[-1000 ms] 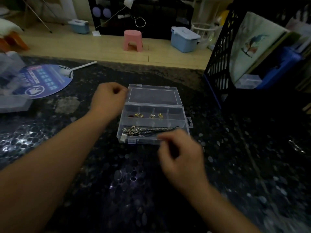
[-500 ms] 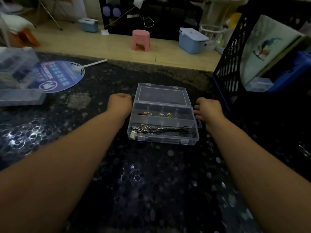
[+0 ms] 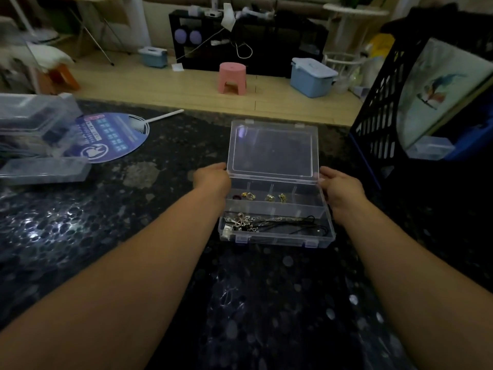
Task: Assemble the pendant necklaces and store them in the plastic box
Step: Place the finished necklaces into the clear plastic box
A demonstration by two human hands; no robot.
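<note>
A clear rectangular plastic box with divided compartments sits on the dark speckled stone worktop, at the centre of the view, its transparent hinged lid raised and tilted back toward 12 o'clock. The left hand grips the lid's edge at 9 o'clock of the box, fingers curled around it, and the right hand grips the opposite edge at 3 o'clock in the same way. In the long front compartment, at the box's 6 o'clock side, lie the black-corded pendant necklaces with silver metal pendants bunched toward the left end. The row of small compartments behind holds small gold-coloured metal findings. At 10 o'clock on the worktop lies a round blue printed hand fan with a white handle, partly under a stack of clear plastic storage cases. A black lattice plastic file rack stands at 2 o'clock.
</note>
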